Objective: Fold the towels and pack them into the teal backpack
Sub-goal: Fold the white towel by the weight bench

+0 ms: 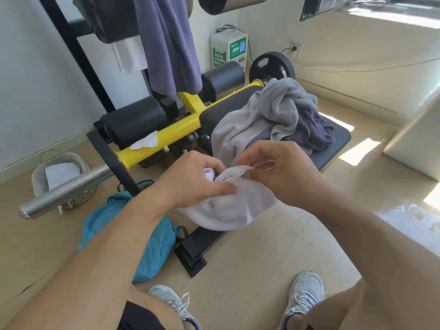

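Over at the left, a woven basket point(62, 179) sits on the wood floor point(262, 246) with something white inside it, and a steel bar point(64, 189) juts out across its front. Just right of that, the teal backpack point(147, 234) lies slumped on the floor against the black foot of the table point(333, 148), a padded workout bench with a yellow frame point(176, 129); a crumpled white tissue point(145, 141) rests on that frame. A purple-grey cloth point(166, 39) hangs from the rack above. The person stands at the near end of the table, grey sneakers point(304, 296) planted on the floor. Their left hand point(192, 184) has its grip clamped on a white towel point(228, 206), fingers curled into a bunched edge of it and the thumb pressed along the cloth. The towel sags in a loose fold below both hands, held in the air over the near end of the table, above and to the right of the backpack. The right hand point(281, 172) pinches the towel's upper edge between thumb and fingertips. Further right and back, a heap of unfolded towels point(281, 115), pale grey over darker purple-grey, is piled on the table's pad, one corner trailing toward the hands. A black weight plate point(271, 67) stands beyond the far end.
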The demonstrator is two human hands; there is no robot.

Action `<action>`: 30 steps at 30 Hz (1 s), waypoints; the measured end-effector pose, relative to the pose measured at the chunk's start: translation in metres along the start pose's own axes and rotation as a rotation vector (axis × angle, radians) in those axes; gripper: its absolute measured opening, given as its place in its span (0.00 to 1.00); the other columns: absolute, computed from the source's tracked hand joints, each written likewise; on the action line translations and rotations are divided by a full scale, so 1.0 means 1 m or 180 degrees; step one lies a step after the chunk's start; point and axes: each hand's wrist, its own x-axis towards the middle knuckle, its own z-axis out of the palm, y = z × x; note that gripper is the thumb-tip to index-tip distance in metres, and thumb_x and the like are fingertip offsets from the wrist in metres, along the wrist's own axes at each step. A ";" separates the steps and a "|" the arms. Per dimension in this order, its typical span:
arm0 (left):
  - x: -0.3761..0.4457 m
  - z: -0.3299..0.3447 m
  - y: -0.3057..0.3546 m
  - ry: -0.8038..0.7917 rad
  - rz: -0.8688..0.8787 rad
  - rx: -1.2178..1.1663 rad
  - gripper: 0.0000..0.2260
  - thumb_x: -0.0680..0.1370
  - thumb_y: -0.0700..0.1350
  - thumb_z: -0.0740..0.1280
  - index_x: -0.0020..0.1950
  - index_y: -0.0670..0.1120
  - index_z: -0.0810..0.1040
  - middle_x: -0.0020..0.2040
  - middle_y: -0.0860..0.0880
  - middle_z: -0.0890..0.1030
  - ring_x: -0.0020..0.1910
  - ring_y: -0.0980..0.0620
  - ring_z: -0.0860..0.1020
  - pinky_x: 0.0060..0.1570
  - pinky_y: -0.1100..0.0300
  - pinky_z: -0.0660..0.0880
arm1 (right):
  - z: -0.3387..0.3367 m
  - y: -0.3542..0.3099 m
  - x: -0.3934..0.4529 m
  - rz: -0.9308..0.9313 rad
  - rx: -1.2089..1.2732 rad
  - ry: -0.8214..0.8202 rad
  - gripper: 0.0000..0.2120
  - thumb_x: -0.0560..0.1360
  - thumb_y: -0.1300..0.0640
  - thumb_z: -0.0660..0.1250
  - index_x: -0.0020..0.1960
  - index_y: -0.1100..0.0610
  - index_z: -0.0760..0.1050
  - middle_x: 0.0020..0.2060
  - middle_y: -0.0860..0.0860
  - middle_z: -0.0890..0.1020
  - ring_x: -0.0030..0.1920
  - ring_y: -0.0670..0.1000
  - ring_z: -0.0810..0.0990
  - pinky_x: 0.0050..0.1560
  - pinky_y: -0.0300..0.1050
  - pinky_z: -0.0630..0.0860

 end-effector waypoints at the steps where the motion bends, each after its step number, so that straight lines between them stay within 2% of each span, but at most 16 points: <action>1: 0.001 0.000 -0.002 0.0017 -0.0043 0.0043 0.08 0.70 0.55 0.80 0.40 0.54 0.85 0.38 0.56 0.85 0.39 0.57 0.83 0.43 0.52 0.81 | 0.000 0.001 0.000 0.0010 -0.0001 0.0064 0.10 0.73 0.65 0.76 0.46 0.50 0.85 0.40 0.42 0.87 0.43 0.44 0.85 0.49 0.39 0.81; 5: 0.001 0.001 -0.005 0.0095 0.0018 0.0099 0.10 0.68 0.59 0.79 0.37 0.55 0.83 0.38 0.56 0.85 0.39 0.55 0.83 0.43 0.47 0.81 | -0.001 0.003 0.003 0.0081 -0.0230 0.0144 0.13 0.74 0.65 0.74 0.42 0.46 0.84 0.38 0.38 0.85 0.41 0.41 0.83 0.43 0.30 0.76; 9: 0.003 0.000 -0.003 -0.0057 0.0160 -0.0086 0.09 0.67 0.52 0.82 0.38 0.52 0.84 0.39 0.56 0.83 0.39 0.56 0.81 0.42 0.57 0.77 | 0.003 0.003 0.004 0.0235 -0.0258 0.0443 0.20 0.76 0.66 0.71 0.38 0.41 0.82 0.38 0.40 0.83 0.39 0.36 0.79 0.39 0.25 0.71; 12: 0.001 0.001 -0.003 -0.0077 0.0275 -0.0140 0.09 0.67 0.50 0.83 0.39 0.50 0.85 0.40 0.55 0.83 0.39 0.55 0.81 0.41 0.57 0.77 | 0.008 0.004 0.003 0.0293 -0.0382 0.0570 0.18 0.74 0.64 0.74 0.35 0.41 0.81 0.39 0.43 0.83 0.40 0.41 0.80 0.39 0.27 0.72; 15: 0.001 0.003 -0.006 0.0114 0.0186 -0.0023 0.08 0.68 0.53 0.81 0.39 0.53 0.85 0.38 0.56 0.85 0.38 0.57 0.82 0.39 0.57 0.79 | 0.007 0.004 0.005 0.0395 -0.0365 0.0741 0.12 0.72 0.57 0.77 0.35 0.45 0.78 0.32 0.42 0.82 0.34 0.40 0.78 0.35 0.30 0.72; 18: 0.001 0.002 -0.005 0.0389 0.0069 -0.0129 0.07 0.68 0.53 0.81 0.40 0.53 0.86 0.37 0.57 0.85 0.38 0.57 0.83 0.39 0.56 0.80 | 0.006 0.001 0.004 0.0585 -0.0063 0.0445 0.07 0.74 0.48 0.75 0.41 0.49 0.81 0.34 0.45 0.85 0.35 0.41 0.82 0.41 0.40 0.78; 21: 0.001 0.002 -0.004 0.0474 -0.0018 -0.0347 0.09 0.69 0.56 0.80 0.43 0.53 0.87 0.38 0.55 0.86 0.40 0.55 0.84 0.40 0.54 0.82 | 0.012 -0.001 0.000 0.0681 -0.0204 0.0135 0.10 0.72 0.42 0.76 0.45 0.48 0.85 0.38 0.42 0.86 0.42 0.39 0.84 0.44 0.37 0.79; 23: 0.000 0.004 -0.002 0.0505 0.0035 -0.0385 0.12 0.70 0.59 0.77 0.42 0.52 0.87 0.38 0.52 0.86 0.41 0.50 0.83 0.41 0.49 0.81 | 0.016 -0.003 -0.001 0.0663 -0.0223 0.0090 0.10 0.71 0.43 0.77 0.47 0.48 0.85 0.39 0.41 0.87 0.42 0.36 0.84 0.45 0.35 0.80; 25: 0.000 0.007 -0.001 0.0493 0.0054 -0.0386 0.11 0.72 0.58 0.77 0.42 0.52 0.87 0.37 0.51 0.86 0.41 0.47 0.83 0.41 0.48 0.80 | 0.017 -0.003 -0.001 0.0668 -0.0282 0.0094 0.10 0.71 0.44 0.77 0.49 0.48 0.85 0.40 0.40 0.87 0.43 0.36 0.84 0.45 0.36 0.80; 27: 0.001 0.010 -0.001 0.0391 -0.0005 -0.0424 0.07 0.71 0.52 0.80 0.44 0.52 0.87 0.37 0.51 0.86 0.40 0.48 0.82 0.41 0.50 0.80 | 0.019 -0.003 -0.001 0.0708 -0.0426 0.0160 0.08 0.73 0.45 0.75 0.49 0.47 0.85 0.40 0.41 0.87 0.43 0.37 0.84 0.46 0.40 0.81; 30: 0.002 0.011 -0.001 0.0317 -0.0030 -0.0420 0.10 0.68 0.48 0.82 0.47 0.52 0.86 0.37 0.53 0.85 0.36 0.56 0.80 0.39 0.58 0.79 | 0.023 -0.001 0.000 0.0562 -0.0753 0.0446 0.06 0.76 0.49 0.70 0.49 0.46 0.86 0.39 0.41 0.86 0.43 0.41 0.84 0.48 0.47 0.82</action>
